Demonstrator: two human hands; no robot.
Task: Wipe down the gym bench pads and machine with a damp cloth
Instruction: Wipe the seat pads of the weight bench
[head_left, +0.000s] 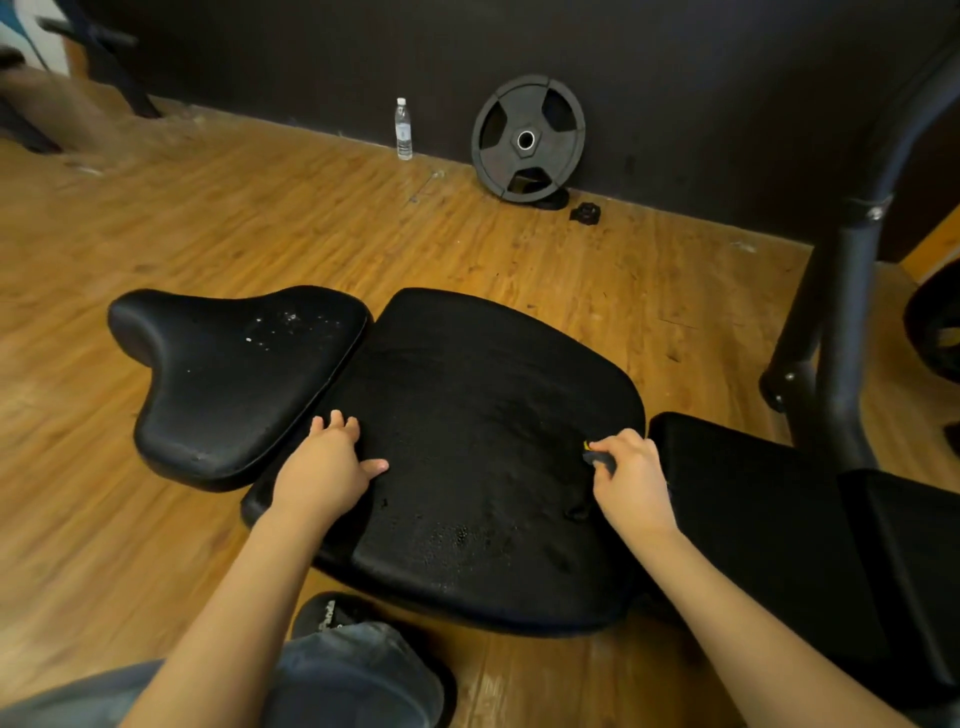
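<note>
Cloth (597, 457) bunched small in right hand (631, 480); left hand (324, 467) flat on seat pad (467, 415); we feared missed patches.

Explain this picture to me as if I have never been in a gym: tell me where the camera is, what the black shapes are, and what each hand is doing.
There is one picture, taken by a wide-angle camera worn on the person's head, looking down at their own arms. No robot is involved.

The black shapes are padded cushions of a gym bench: a large middle pad, a narrower saddle-shaped pad to its left with pale specks on it, and a third pad to the right. A dark metal frame rises at the right.

The left hand rests with spread fingers on the middle pad. The right hand grips a small dark cloth with a bit of yellow, against the same pad.

On the wooden floor by the wall stand a water bottle and a leaning weight plate.
</note>
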